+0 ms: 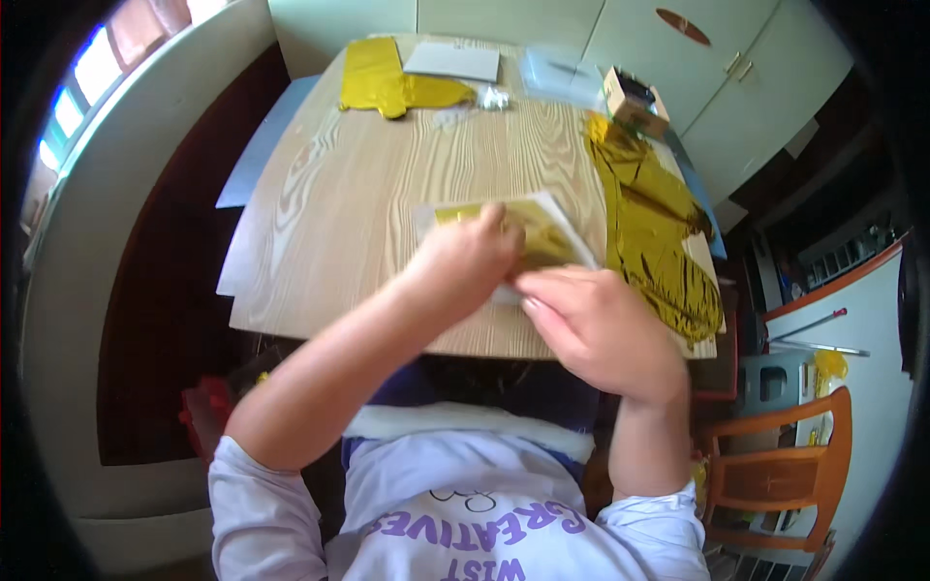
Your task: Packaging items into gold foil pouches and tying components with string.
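As both hands (475,250) (601,324) overlap gold packet (548,237), right edge slanting near-right, long axis unclear

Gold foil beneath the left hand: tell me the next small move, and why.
I'd press the pale sheet's near edge down with the right hand, then smooth the gold foil outward with the left hand. The left is over the foil, the right is at the near edge of the pale sheet, and the foil's sheen looks uneven, though blur hides the fingertips' exact contact.
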Tool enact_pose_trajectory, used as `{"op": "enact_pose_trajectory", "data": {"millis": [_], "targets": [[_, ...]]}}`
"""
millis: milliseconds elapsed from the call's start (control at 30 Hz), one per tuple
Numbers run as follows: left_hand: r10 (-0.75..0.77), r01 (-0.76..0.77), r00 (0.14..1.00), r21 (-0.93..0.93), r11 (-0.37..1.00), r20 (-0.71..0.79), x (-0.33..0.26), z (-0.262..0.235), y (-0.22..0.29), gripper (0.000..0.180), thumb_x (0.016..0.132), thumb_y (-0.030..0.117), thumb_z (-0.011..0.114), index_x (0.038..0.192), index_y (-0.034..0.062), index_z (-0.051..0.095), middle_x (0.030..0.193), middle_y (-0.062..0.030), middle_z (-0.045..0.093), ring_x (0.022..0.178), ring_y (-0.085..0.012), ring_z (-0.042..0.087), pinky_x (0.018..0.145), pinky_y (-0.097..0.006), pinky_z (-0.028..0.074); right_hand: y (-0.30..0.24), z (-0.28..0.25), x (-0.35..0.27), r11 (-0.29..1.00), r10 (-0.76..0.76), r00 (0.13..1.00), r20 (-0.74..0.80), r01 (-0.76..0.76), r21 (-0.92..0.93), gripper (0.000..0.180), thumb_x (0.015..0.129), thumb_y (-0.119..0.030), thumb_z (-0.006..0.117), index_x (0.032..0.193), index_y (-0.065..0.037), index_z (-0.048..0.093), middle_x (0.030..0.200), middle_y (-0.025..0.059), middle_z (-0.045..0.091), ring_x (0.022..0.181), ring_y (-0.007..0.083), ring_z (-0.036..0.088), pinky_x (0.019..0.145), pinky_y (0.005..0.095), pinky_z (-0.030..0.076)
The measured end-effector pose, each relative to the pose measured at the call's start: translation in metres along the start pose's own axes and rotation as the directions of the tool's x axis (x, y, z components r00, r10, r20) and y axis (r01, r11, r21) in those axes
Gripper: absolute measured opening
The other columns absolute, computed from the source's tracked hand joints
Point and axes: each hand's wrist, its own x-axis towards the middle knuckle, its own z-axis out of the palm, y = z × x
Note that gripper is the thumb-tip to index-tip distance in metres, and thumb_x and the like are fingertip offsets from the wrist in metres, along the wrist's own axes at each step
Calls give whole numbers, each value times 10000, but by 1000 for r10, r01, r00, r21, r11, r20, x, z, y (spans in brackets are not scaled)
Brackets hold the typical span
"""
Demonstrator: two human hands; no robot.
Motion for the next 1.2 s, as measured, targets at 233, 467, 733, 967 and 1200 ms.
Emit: {"op": "enact_pose_trajectory", "data": {"millis": [233, 467, 733, 967, 1200], "targets": [[44, -47, 999, 197, 979, 20, -29, 7, 12, 356, 721, 133, 592, 1036, -30, 563, 847, -79, 508, 716, -193, 602, 564, -314, 504, 155, -9, 120, 947, 306, 948, -86, -313, -75, 160, 834, -150, 611, 907, -60, 721, 868, 157, 697, 782, 287, 678, 715, 358, 529], [88, -92, 995, 121, 988, 38, -44, 10, 13, 437, 721, 147, 606, 1105, -58, 576, 888, -101, 512, 847, -223, 585, 611, -300, 496, 306, 49, 218, 891, 366, 918, -155, -393, -226, 157, 806, -166, 600, 894, -109, 717, 965, 141, 685, 886, 315, 656, 811, 412, 519], [91, -91, 991, -1, 996, 99, -42, 5, 7, 428, 743, 119, 613, 1123, -74, 572, 935, -138, 525, 936, -283, 611, 685, -330, 525, 317, 71, 245, 837, 401, 914, -64, -394, -380, 157, 803, -155, 571, 897, -101, 686, 1047, 152, 639, 982, 331, 621, 868, 418, 499], [119, -117, 988, -29, 993, 98, -43, 5, 6, 443, 746, 126, 601, 1139, -75, 564, 928, -131, 526, 891, -266, 601, 690, -342, 527, 286, 34, 141, 883, 389, 920, 58, -353, -310, 147, 777, -194, 629, 815, -56, 662, 911, 145, 649, 861, 328, 635, 775, 411, 507], [-24, 35, 996, -126, 991, 88, -47, 1, 3, 392, 757, 5, 584, 1148, 14, 574, 912, -121, 544, 761, -274, 623, 634, -373, 536, 107, -33, 1, 907, 349, 930, 119, -367, 207, 61, 764, -50, 618, 794, 1, 601, 744, 36, 566, 658, 104, 534, 610, 252, 440]]}}
